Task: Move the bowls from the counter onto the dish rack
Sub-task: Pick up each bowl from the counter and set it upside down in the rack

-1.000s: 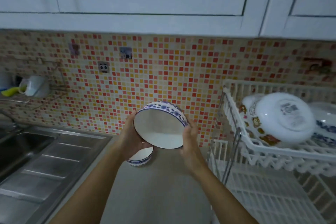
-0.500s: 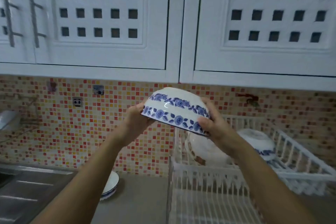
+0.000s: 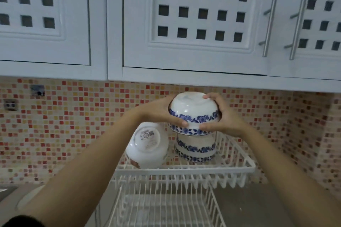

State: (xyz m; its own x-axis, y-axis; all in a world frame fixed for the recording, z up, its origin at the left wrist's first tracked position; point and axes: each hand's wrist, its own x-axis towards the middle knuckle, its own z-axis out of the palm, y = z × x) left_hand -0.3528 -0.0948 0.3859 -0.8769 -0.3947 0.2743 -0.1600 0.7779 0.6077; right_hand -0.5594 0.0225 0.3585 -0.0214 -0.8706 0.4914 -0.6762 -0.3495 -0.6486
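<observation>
1. Head view: blue-banded bowl (image 3: 193,114) is upside down, gripped on both sides. Left hand (image 3: 162,114) and right hand (image 3: 224,118) are each curled round its wall, fingers over the base, thumbs near the rim.
2. Inverted probably so it drains and nests; two hands keep it level.
3. Directly below the hands: a matching stacked bowl (image 3: 195,149), also rim-down, on the upper tier of the dish rack (image 3: 239,167). The held rim looks touching or just above it; can't tell which.
4. Below-left of the left hand: a white bowl (image 3: 147,147) tilted on its side, just beside the stack.
5. Far below-left, on the worktop (image 3: 258,206): blurred pale rim (image 3: 27,197), maybe another bowl waiting.
</observation>
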